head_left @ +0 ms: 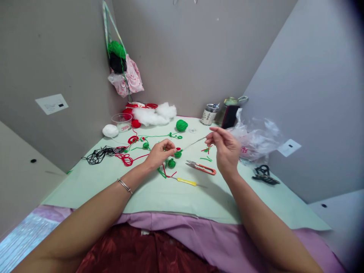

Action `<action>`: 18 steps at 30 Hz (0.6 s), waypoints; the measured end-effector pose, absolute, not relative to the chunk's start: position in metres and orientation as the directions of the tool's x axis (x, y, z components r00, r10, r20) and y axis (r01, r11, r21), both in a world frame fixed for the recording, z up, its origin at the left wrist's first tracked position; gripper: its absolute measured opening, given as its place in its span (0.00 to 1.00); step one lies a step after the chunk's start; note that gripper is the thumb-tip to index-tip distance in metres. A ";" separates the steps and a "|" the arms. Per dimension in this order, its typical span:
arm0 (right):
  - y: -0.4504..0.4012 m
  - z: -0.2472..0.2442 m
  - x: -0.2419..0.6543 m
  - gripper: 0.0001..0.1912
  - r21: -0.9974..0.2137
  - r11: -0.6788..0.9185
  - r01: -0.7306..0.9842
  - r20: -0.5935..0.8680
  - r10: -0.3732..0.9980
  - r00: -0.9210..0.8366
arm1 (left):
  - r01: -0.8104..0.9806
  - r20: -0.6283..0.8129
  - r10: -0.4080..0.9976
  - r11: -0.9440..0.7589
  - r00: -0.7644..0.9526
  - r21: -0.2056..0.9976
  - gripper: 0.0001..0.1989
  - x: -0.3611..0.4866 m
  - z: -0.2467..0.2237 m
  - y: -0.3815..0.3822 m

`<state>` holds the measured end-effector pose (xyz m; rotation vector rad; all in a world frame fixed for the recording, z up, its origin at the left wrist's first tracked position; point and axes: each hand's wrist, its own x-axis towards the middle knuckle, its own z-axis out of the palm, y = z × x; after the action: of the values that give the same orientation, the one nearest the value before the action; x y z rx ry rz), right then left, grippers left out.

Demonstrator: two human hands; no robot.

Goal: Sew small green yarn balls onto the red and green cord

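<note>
My left hand (pixel 162 152) pinches a small green and red crocheted piece (pixel 178 153) above the pale green table cover. From that piece a thin dark strand (pixel 196 142) runs taut up to my right hand (pixel 226 149), whose thumb and fingertips are closed on its end. Just below my left hand lies a small green ball (pixel 171 163) with loose red and green yarn beside it. Orange-handled thread snips (pixel 201 167) rest between my hands, blades pointing left. Nearer to me is a yellow-handled crochet hook (pixel 186 182).
Black yarn (pixel 104 154), red yarn (pixel 125 159) and white yarn (pixel 110 131) lie left. Behind are stuffing (pixel 153 115), a clear tub (pixel 122 123), a green yarn ball (pixel 181 125) and a can (pixel 209 115). Right are a plastic bag (pixel 253 140) and black hair claw (pixel 265 175).
</note>
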<state>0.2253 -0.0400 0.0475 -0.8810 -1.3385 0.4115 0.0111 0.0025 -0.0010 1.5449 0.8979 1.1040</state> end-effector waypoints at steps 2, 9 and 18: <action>-0.041 0.051 0.226 0.11 -0.746 0.642 0.176 0.663 0.693 0.283 | 0.006 0.223 0.933 -0.234 0.282 0.972 0.13 0.011 0.000 0.003; -0.041 0.044 0.221 0.05 -0.752 0.583 0.308 0.613 0.790 0.004 | -0.114 0.148 0.946 -0.120 0.290 0.986 0.16 0.009 0.004 0.002; -0.039 0.022 0.213 0.07 -0.219 0.656 0.722 0.689 0.628 -0.362 | -0.132 0.148 0.932 -0.110 0.330 0.985 0.14 0.012 0.004 -0.003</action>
<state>0.2133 -0.0392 0.0220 -1.0428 -2.0932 -0.1543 0.0119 -0.0030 0.0044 1.3645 0.8075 1.0919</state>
